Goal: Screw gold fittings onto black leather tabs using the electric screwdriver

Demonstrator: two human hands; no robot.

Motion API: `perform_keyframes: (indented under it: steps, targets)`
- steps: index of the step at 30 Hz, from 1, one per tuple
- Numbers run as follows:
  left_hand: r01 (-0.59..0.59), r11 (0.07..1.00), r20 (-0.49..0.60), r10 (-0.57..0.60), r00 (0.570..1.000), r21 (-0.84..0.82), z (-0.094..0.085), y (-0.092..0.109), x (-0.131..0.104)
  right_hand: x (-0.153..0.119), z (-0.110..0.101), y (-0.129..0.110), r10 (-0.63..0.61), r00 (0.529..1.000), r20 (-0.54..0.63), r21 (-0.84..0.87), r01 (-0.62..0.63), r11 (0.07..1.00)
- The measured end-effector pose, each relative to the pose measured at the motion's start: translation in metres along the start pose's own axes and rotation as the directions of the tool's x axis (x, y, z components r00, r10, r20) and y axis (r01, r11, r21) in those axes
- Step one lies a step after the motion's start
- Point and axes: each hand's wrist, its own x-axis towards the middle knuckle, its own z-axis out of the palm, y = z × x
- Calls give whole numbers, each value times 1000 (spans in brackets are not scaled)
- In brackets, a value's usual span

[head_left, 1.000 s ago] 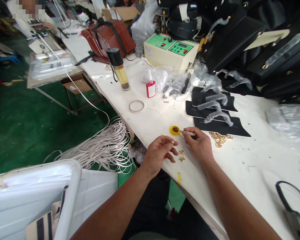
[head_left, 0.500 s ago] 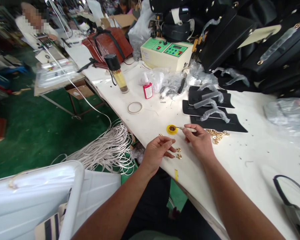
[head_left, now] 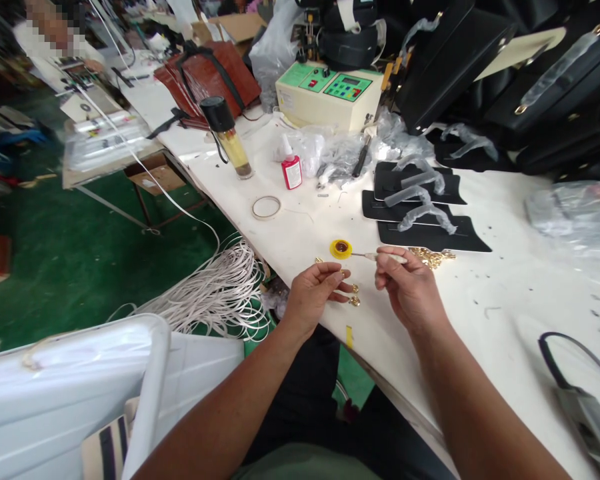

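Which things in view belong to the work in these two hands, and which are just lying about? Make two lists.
In the work:
slim tool, in the right hand
tiny gold piece, seemingly pinched by the left hand
yellow dish with brown contents
gold fittings beside that hand

Apparently just lying about:
red bottle
black-lidded flask
red-brown bag
green-panelled machine

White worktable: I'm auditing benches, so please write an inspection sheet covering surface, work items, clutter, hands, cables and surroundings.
Surface: white worktable, dark specks toward the right.
Work items: yellow dish with dark contents; two gold fittings near the edge; gold pile by black panels.
Clutter: red bottle, flask, crumpled plastic.
Left hand: fingers appear to pinch a small gold piece.
Right hand: holds a thin tool, tip beside the dish; contact unclear.
Cables: black loop at grey device; cord or strap unclear.
Surroundings: white cord heap on green floor; another person back left; black cases back right.
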Motion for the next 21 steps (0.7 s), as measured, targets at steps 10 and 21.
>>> perform_keyframes:
  steps: [10, 21]
  targets:
    - [-53, 997, 3, 53, 999, 59, 5, -14, -1, -16, -2, 0, -134, 990, -31, -266, 121, 956]
    - [-89, 992, 30, 86, 996, 94, 6, -23, -2, -27, 8, -11, -180, 983, -29, -401, 154, 903]
